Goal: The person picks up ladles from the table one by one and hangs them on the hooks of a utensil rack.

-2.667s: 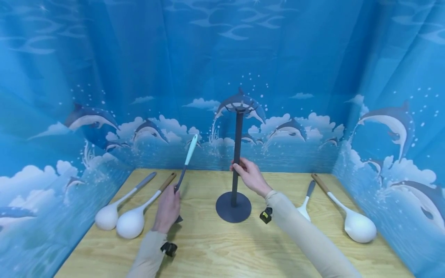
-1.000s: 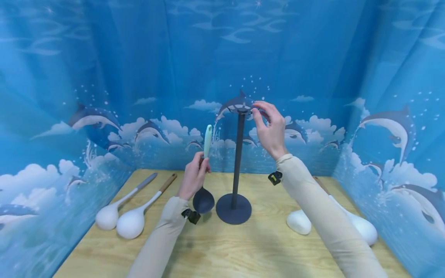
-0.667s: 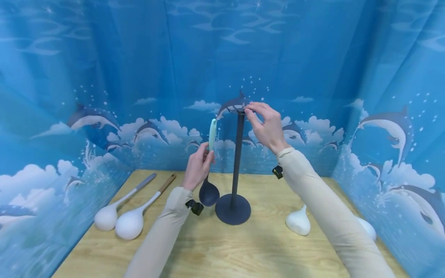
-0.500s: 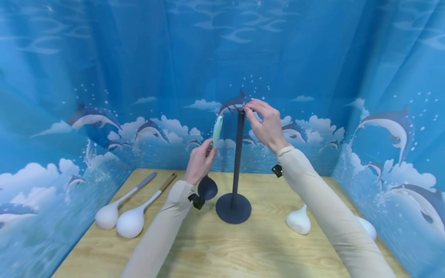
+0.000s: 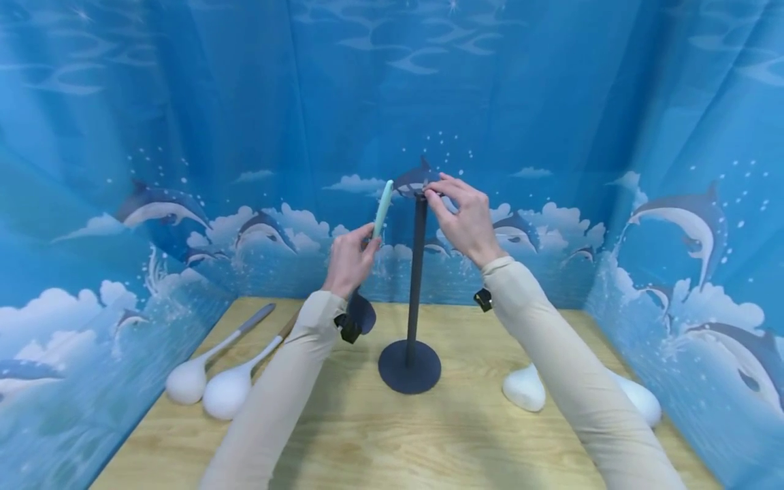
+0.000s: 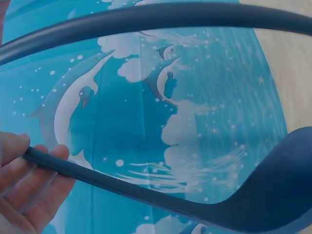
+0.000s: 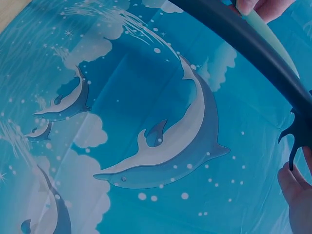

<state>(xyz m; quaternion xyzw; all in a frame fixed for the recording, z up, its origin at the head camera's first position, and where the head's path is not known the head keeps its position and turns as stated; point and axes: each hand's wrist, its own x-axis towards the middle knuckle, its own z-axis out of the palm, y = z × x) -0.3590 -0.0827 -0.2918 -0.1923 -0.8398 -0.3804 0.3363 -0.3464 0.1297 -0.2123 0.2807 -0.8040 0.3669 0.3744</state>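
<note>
My left hand (image 5: 350,258) grips a ladle with a mint-green handle (image 5: 383,207) and a dark bowl (image 5: 364,312). It holds the ladle off the table, handle up, just left of a dark utensil stand (image 5: 415,272). In the left wrist view, the thumb and fingers pinch the ladle's dark shaft (image 6: 126,190), with the stand's pole (image 6: 151,18) alongside. My right hand (image 5: 465,219) pinches a hook at the top of the stand. The right wrist view has the curved hooks (image 7: 296,134) with right fingertips (image 7: 288,180) at one tip. The handle top is close to the hooks.
Two white ladles lie at left, one grey-handled (image 5: 188,380), the other brown-handled (image 5: 228,395). At right lie a white utensil head (image 5: 524,389) and another white ladle (image 5: 640,403), both partly behind my right sleeve. A dolphin-print curtain (image 5: 343,102) surrounds the wooden table (image 5: 392,442).
My left hand has raised the ladle from the left, low over the table, up towards the stand's top. My right hand has moved from the pole up to the hooks.
</note>
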